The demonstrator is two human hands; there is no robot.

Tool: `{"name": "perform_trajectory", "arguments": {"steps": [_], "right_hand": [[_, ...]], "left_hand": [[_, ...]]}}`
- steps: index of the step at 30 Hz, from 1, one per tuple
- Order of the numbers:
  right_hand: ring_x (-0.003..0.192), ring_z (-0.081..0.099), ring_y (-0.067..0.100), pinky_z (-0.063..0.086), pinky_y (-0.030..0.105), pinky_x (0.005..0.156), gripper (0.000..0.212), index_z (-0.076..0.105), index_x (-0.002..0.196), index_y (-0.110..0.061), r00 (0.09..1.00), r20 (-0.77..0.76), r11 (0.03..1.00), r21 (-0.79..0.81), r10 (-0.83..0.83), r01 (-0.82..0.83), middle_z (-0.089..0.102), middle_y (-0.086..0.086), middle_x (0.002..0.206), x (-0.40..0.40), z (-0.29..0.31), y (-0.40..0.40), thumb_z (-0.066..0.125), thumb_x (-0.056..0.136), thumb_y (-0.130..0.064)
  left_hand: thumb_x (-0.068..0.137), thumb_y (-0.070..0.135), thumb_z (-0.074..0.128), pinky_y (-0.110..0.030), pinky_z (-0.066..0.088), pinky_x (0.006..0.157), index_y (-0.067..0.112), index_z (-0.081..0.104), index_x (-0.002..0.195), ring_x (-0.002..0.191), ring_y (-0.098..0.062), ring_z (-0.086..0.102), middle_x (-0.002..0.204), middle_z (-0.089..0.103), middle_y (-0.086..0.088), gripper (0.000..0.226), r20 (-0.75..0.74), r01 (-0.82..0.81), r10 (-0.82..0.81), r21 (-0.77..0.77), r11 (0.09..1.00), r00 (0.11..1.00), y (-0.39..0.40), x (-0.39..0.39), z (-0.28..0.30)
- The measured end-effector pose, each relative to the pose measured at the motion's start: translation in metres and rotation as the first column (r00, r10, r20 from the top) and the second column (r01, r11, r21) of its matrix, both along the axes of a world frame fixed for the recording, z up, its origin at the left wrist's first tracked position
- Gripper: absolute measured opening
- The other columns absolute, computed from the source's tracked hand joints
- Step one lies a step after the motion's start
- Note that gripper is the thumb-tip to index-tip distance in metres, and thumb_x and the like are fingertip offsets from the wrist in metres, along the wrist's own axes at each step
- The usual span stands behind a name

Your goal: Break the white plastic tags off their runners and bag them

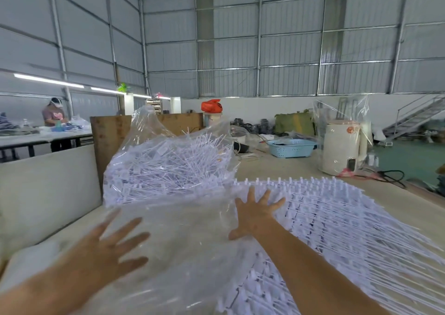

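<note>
So we're between breaks here: both grips released, left hand [109, 244] and right hand [256, 212] spread flat. The tags [342, 220] fan out under the right one, bag [168, 167] just ahead. Next we probably grab a runner.

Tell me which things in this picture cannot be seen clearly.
- Left hand, head view: blurred by motion; contact with the clear bag unclear.
- Stacked tag runners: cut by right and bottom edges.
- Blue basket: contents too small.
- Right hand: palm hidden.
</note>
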State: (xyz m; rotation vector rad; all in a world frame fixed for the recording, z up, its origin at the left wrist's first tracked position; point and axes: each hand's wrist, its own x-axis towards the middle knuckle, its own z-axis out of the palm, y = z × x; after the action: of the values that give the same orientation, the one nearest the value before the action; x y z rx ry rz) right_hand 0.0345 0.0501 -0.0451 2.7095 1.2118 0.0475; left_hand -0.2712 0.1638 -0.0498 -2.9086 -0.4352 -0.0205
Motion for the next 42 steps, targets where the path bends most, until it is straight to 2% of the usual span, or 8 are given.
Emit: {"name": "perform_trajectory", "arguments": {"steps": [4,9,15,19,25,31,35,42], "right_hand": [[0.140,0.008,0.048,-0.003,0.083,0.090,0.104,0.008,0.147,-0.039,0.988,-0.116,0.995,-0.008,0.103,-0.104,0.005,0.014,0.157,-0.005,-0.007,0.007,0.052,0.063,-0.084],[0.142,-0.001,0.044,-0.003,0.081,0.096,0.088,0.022,0.147,-0.033,0.983,-0.124,0.986,-0.077,0.138,-0.148,0.003,0.016,0.157,-0.009,-0.005,-0.005,0.045,0.075,-0.078],[0.125,0.047,0.017,0.034,0.040,0.105,0.063,0.049,0.132,-0.031,0.897,-0.055,0.878,0.240,0.438,-0.414,0.050,-0.005,0.137,-0.028,0.015,-0.029,0.050,0.082,-0.068],[0.129,0.041,0.006,0.033,0.031,0.108,0.076,0.043,0.133,-0.045,0.707,-0.366,0.792,0.366,0.605,-0.489,0.044,-0.018,0.141,-0.055,0.009,-0.026,0.056,0.066,-0.079],[0.131,0.039,0.026,0.032,0.041,0.108,0.069,0.033,0.143,-0.031,0.792,-0.361,0.861,0.066,0.492,-0.505,0.040,0.004,0.144,-0.066,-0.021,0.007,0.047,0.085,-0.065],[0.133,0.030,0.043,0.022,0.059,0.109,0.047,0.027,0.143,-0.024,0.926,-0.279,0.962,-0.027,0.254,-0.272,0.026,0.019,0.150,-0.055,-0.026,0.033,0.025,0.100,-0.042],[0.124,0.040,0.043,0.035,0.052,0.098,0.051,0.029,0.139,-0.020,0.959,-0.124,0.963,-0.064,0.254,-0.263,0.036,0.022,0.138,-0.060,-0.031,0.035,0.031,0.096,-0.047],[0.108,0.057,0.033,0.042,0.039,0.078,0.034,0.044,0.129,-0.013,0.943,0.020,0.943,0.027,0.332,-0.332,0.057,0.012,0.120,-0.062,-0.024,0.033,0.040,0.095,-0.012]], "left_hand": [[0.070,0.011,0.047,-0.015,0.015,0.113,0.079,0.032,0.116,0.139,0.002,0.025,0.144,0.025,0.031,0.083,0.077,-0.037,0.065,-0.322,0.946,0.995,0.024,0.034,0.029],[0.083,0.077,0.029,-0.064,-0.011,0.109,0.056,0.011,0.143,0.147,-0.021,0.001,0.157,-0.002,0.022,0.066,-0.092,-0.346,0.340,-0.060,0.936,0.936,0.055,0.117,0.001],[0.094,0.062,0.029,-0.042,0.034,0.109,0.039,0.042,0.139,0.132,-0.024,0.041,0.147,0.040,0.004,0.052,0.006,-0.446,0.453,-0.166,0.880,0.892,0.073,0.133,-0.034],[0.095,0.048,0.046,-0.037,0.041,0.101,0.023,0.051,0.133,0.123,-0.023,0.048,0.134,0.051,-0.004,0.046,0.182,-0.443,0.457,-0.116,0.889,0.870,0.077,0.127,-0.016],[0.088,0.017,0.061,-0.039,0.043,0.091,0.016,0.058,0.122,0.114,-0.029,0.053,0.125,0.055,-0.009,0.034,0.291,0.097,-0.180,0.278,0.956,0.940,0.035,0.107,0.013],[0.096,0.048,0.042,-0.067,-0.006,0.106,0.037,0.017,0.149,0.145,-0.024,0.011,0.157,0.018,0.004,0.059,-0.350,-0.494,0.478,0.049,0.868,0.806,0.038,0.070,0.010],[0.105,0.026,0.029,-0.038,0.001,0.117,0.016,-0.005,0.151,0.147,-0.020,-0.002,0.160,-0.008,-0.004,0.058,-0.469,-0.534,0.444,-0.071,0.842,0.764,0.072,0.044,0.014],[0.092,0.047,0.053,-0.046,0.023,0.105,0.041,0.040,0.136,0.129,-0.016,0.044,0.142,0.047,0.011,0.047,0.031,-0.345,0.344,0.068,0.936,0.939,0.051,0.104,0.011]]}}
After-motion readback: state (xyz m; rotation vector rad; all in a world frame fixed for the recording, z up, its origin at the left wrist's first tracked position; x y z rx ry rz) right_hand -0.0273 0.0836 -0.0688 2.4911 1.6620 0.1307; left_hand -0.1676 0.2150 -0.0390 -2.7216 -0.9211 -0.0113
